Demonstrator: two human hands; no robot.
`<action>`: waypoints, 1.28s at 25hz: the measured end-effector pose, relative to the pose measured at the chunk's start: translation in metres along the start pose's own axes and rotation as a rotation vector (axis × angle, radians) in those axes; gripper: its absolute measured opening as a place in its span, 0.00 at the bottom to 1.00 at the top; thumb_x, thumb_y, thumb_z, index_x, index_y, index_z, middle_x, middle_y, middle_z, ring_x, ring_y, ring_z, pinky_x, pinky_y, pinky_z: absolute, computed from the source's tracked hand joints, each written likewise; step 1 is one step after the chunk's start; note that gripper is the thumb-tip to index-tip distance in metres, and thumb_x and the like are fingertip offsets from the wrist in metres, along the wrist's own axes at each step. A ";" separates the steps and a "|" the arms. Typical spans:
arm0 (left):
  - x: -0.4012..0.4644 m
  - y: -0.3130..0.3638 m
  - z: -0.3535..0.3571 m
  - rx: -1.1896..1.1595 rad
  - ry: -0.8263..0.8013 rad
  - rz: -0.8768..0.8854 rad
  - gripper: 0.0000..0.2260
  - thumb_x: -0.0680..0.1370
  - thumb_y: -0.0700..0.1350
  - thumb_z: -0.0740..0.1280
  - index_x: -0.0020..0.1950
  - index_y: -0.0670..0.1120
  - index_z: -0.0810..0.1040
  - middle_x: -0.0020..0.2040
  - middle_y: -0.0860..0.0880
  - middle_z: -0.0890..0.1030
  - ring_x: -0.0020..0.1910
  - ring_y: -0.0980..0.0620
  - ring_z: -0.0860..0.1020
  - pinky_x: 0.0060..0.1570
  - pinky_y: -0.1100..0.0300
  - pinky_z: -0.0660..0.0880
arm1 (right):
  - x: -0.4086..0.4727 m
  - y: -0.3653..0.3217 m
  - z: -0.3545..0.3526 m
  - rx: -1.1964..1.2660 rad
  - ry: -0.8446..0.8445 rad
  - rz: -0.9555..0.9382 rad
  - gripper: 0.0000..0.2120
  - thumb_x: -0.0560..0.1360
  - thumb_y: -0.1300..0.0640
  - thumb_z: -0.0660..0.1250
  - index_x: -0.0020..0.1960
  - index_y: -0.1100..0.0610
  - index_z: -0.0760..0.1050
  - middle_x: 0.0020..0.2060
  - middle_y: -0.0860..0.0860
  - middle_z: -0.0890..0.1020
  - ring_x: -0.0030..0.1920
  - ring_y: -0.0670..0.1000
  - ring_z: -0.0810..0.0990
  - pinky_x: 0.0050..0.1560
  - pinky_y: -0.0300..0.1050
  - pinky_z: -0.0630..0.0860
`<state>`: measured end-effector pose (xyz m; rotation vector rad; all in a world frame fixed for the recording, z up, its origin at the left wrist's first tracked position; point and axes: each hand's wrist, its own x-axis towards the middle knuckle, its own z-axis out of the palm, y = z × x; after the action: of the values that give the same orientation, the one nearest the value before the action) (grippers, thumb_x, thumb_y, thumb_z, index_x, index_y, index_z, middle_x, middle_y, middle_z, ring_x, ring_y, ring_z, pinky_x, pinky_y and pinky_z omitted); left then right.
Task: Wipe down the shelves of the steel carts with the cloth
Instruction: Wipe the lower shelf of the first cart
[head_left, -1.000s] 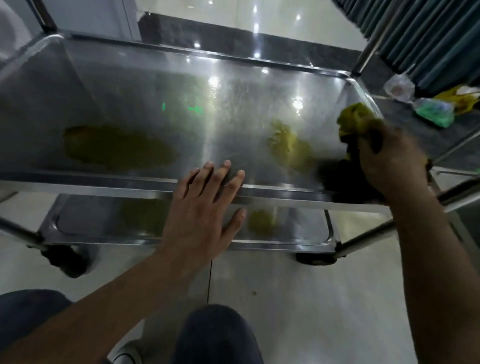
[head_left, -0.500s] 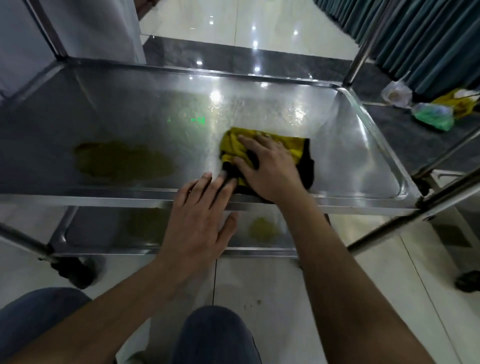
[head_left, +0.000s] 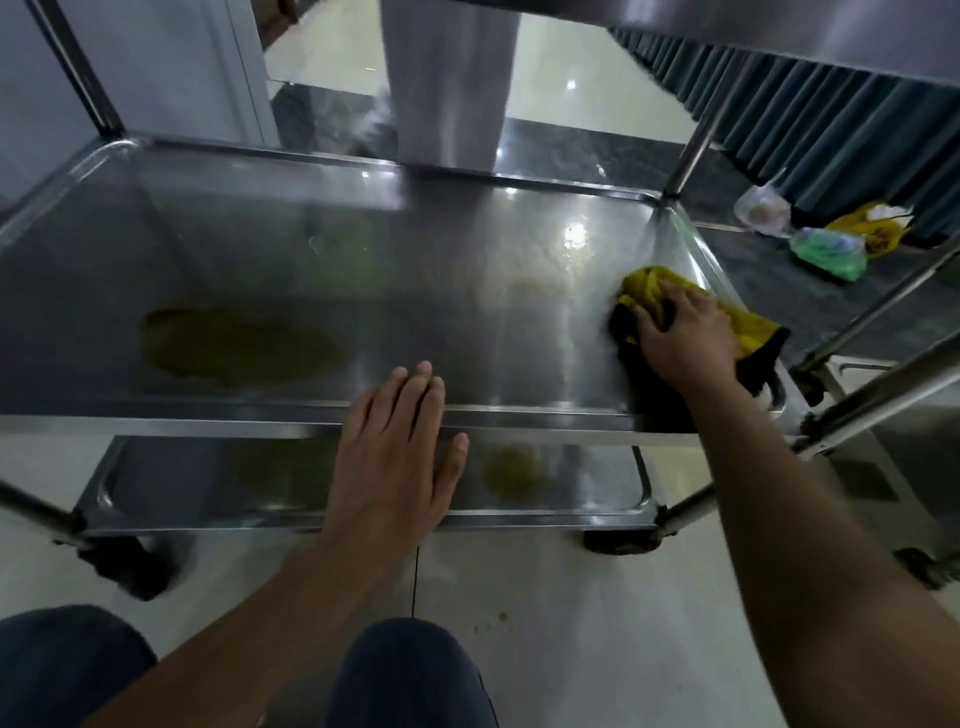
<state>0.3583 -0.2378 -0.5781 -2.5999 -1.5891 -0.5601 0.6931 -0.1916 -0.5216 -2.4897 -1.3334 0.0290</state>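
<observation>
A steel cart's middle shelf (head_left: 270, 244) fills the view, with a greenish-yellow smear (head_left: 239, 345) on its left half. My right hand (head_left: 685, 338) presses a yellow and black cloth (head_left: 748, 332) flat on the shelf's right end, next to the rim. My left hand (head_left: 395, 457) rests flat on the shelf's front edge, fingers together, holding nothing. Below, the bottom shelf (head_left: 171, 488) shows a smaller yellowish spot (head_left: 511, 467).
An upper shelf's underside (head_left: 779, 31) overhangs at top right. A second steel cart (head_left: 883, 395) stands close on the right. Plastic bags (head_left: 826, 249) lie on the dark floor by a curtain. My knees (head_left: 410, 675) are at the bottom, near the cart's caster wheels (head_left: 135, 566).
My right hand has swept the cloth from the middle of the shelf back to its right end. The yellowish patch in the middle is gone. My left hand has stayed on the front edge.
</observation>
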 end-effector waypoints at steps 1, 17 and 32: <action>0.000 0.000 0.000 -0.002 -0.003 -0.003 0.26 0.84 0.58 0.50 0.74 0.43 0.69 0.75 0.43 0.71 0.75 0.43 0.68 0.74 0.46 0.61 | -0.009 -0.023 0.009 0.011 -0.008 -0.060 0.29 0.80 0.38 0.60 0.77 0.52 0.67 0.76 0.60 0.67 0.74 0.64 0.66 0.75 0.57 0.61; -0.008 -0.003 -0.008 -0.133 0.013 0.046 0.24 0.84 0.53 0.50 0.73 0.42 0.72 0.75 0.43 0.72 0.75 0.44 0.69 0.75 0.45 0.65 | -0.001 0.032 -0.002 -0.023 0.060 0.089 0.27 0.81 0.43 0.60 0.76 0.53 0.68 0.74 0.63 0.68 0.75 0.64 0.65 0.77 0.58 0.58; -0.033 -0.218 -0.095 0.085 0.067 -0.608 0.28 0.84 0.55 0.52 0.80 0.41 0.61 0.78 0.31 0.60 0.77 0.31 0.59 0.76 0.38 0.57 | -0.080 -0.121 0.038 0.157 -0.065 -0.459 0.25 0.82 0.44 0.61 0.77 0.46 0.67 0.76 0.55 0.69 0.76 0.59 0.65 0.77 0.58 0.60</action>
<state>0.1286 -0.1839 -0.5331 -1.9840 -2.3176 -0.5744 0.5437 -0.1841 -0.5338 -2.0199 -1.8216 0.1070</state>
